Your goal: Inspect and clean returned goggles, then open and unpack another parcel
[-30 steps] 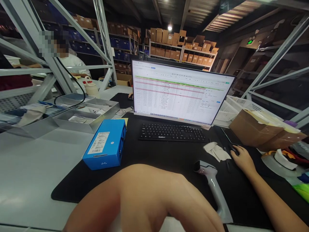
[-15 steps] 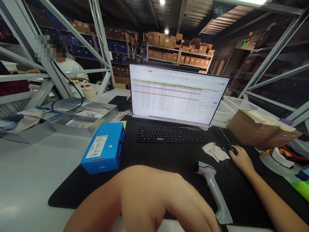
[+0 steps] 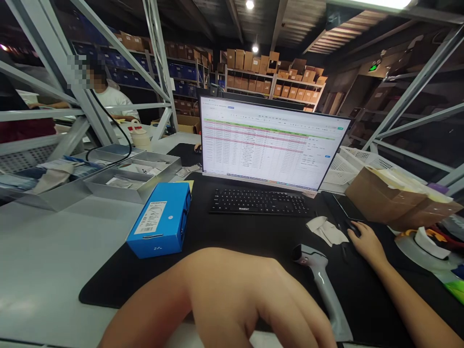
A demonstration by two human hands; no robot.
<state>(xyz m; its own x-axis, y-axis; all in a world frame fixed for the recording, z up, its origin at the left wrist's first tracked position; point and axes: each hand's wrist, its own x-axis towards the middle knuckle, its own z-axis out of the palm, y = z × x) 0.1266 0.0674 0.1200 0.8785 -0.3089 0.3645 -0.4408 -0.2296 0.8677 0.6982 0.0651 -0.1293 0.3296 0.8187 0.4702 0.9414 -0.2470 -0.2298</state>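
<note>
Desk: the pale worktop (image 3: 54, 251) is seen below and to the left of the left hand.
Desk mat: a black mat (image 3: 224, 234) is spread beyond the left hand.
Monitor: a lit spreadsheet is shown on the monitor (image 3: 268, 150), ahead of both hands; mouse work is judged to be in hand, so the rows are best watched while the pointer is guided in short, light strokes.
Cardboard box: side room is limited by the cardboard box (image 3: 377, 193) beyond the right hand, so wide sweeps are best avoided.
Keyboard: the black keyboard (image 3: 259, 202) is left untouched, ahead of the left hand.
Blue box: the labelled blue carton (image 3: 159, 222) is placed ahead and left of the left hand, well apart from the right.
Barcode scanner: the grey handheld scanner (image 3: 324, 285) is laid between the hands; it is not gripped by the right.
Left hand: the left hand (image 3: 232, 292) is bent downward, its fingertips cut off; whether anything is held cannot be told.
Right hand: the right hand (image 3: 368, 246) is loosely curved, fingers closed lightly over the mouse.
Mouse: the black mouse (image 3: 353, 228) is partly covered by the right hand.
</note>
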